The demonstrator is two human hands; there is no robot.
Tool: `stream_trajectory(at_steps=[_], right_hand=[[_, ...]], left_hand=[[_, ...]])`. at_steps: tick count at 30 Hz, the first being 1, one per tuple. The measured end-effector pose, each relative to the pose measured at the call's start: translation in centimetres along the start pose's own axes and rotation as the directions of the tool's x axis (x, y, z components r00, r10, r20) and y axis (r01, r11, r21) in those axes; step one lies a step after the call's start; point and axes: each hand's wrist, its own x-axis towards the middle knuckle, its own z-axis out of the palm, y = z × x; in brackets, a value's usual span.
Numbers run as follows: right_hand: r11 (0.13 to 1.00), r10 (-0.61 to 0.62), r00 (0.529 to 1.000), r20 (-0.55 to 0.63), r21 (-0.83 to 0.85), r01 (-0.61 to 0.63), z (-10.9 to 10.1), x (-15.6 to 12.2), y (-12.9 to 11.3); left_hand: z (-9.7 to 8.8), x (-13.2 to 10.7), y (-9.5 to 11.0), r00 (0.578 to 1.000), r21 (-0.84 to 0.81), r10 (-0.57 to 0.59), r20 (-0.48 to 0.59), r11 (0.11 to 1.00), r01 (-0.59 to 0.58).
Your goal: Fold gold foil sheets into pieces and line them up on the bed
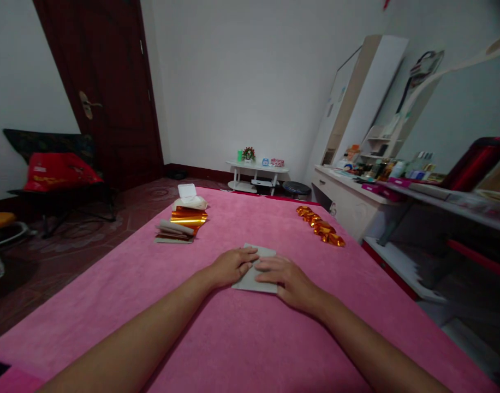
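A pale grey sheet of paper [256,281] lies flat on the pink tablecloth [242,338] in front of me. My left hand [233,266] rests on its left side, fingers stretched across the paper. From the other side, my right hand [283,277] lies on the paper's right part with its fingers extended and slightly spread. The fingertips of both hands come close together near the sheet's middle. Parts of the paper are covered by the hands.
Back left on the cloth lie a stack of grey sheets [174,231], shiny orange-gold foil [189,217] and a white packet with its lid raised [187,191]. Crumpled gold foil pieces [320,226] form a row at the right. A cluttered dresser [356,188] stands beyond the right edge.
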Motion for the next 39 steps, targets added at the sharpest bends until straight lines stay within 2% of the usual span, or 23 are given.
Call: stream_trajectory(at_steps=[2, 4, 6, 8, 10, 12, 14, 16, 18, 19, 21, 22, 25, 30, 33, 39], right_hand=[[0.999, -0.020, 0.999, 0.039, 0.044, 0.018, 0.7, -0.6, -0.5], [0.992, 0.012, 0.999, 0.041, 0.121, -0.017, 1.1, -1.1, -0.7], [0.965, 0.117, 0.993, 0.008, 0.236, -0.115, 1.1, -1.6, -0.9], [0.915, 0.240, 0.971, 0.007, 0.333, -0.229, 0.8, -2.1, -1.4], [0.874, 0.324, 0.946, 0.015, 0.377, -0.306, 0.4, -2.4, -1.9], [0.851, 0.369, 0.929, -0.021, 0.411, -0.328, 0.4, -2.2, -1.9], [0.821, 0.423, 0.901, -0.095, 0.461, -0.337, 0.7, -1.6, -1.5], [0.789, 0.491, 0.860, -0.137, 0.488, -0.373, 1.2, -0.5, -0.6], [0.778, 0.547, 0.821, -0.163, 0.461, -0.427, 1.6, 0.7, 0.5], [0.783, 0.563, 0.807, -0.179, 0.428, -0.452, 1.8, 1.2, 1.0], [0.809, 0.569, 0.792, -0.221, 0.324, -0.490, 2.1, 2.1, 1.7], [0.822, 0.565, 0.788, -0.245, 0.255, -0.509, 2.2, 2.3, 1.9], [0.812, 0.560, 0.766, -0.315, 0.025, -0.583, 2.4, 2.5, 2.0], [0.697, 0.529, 0.713, -0.460, -0.244, -0.674, 2.5, 2.1, 1.3], [0.649, 0.542, 0.689, -0.482, -0.281, -0.707, 2.5, 1.8, 1.1], [0.616, 0.573, 0.664, -0.480, -0.281, -0.735, 2.7, 1.7, 1.1]], left_hand=[[0.0, 0.0, -0.1, 1.000, -0.039, -0.015, -0.006, 0.999, 0.015], [-0.2, -0.1, -0.3, 0.999, -0.115, -0.035, -0.008, 0.993, 0.034], [-0.5, -0.5, -0.4, 0.999, -0.197, -0.046, 0.008, 0.979, 0.047], [-1.2, -1.5, -0.1, 0.997, -0.238, -0.010, 0.072, 0.971, 0.027], [-2.4, -2.7, 1.0, 0.977, -0.230, 0.081, 0.195, 0.973, -0.034], [-3.7, -3.8, 2.6, 0.945, -0.221, 0.147, 0.291, 0.972, -0.083], [-4.6, -4.3, 4.3, 0.938, -0.271, 0.167, 0.303, 0.959, -0.083], [-4.7, -4.2, 5.3, 0.943, -0.383, 0.121, 0.309, 0.924, 0.007], [-3.8, -3.6, 5.1, 0.969, -0.462, -0.058, 0.238, 0.871, 0.166], [-3.1, -3.2, 4.7, 0.962, -0.466, -0.179, 0.206, 0.847, 0.257], [-1.6, -2.3, 3.3, 0.922, -0.415, -0.382, 0.068, 0.829, 0.374], [-1.0, -1.9, 2.5, 0.899, -0.399, -0.438, 0.001, 0.824, 0.402], [0.2, -1.2, 0.9, 0.875, -0.344, -0.472, -0.106, 0.843, 0.413], [0.4, -1.4, 0.5, 0.858, -0.175, -0.443, -0.259, 0.895, 0.410], [0.4, -1.7, 0.7, 0.850, -0.115, -0.436, -0.294, 0.899, 0.422], [0.5, -1.2, 1.6, 0.849, 0.080, -0.436, -0.300, 0.875, 0.477]])
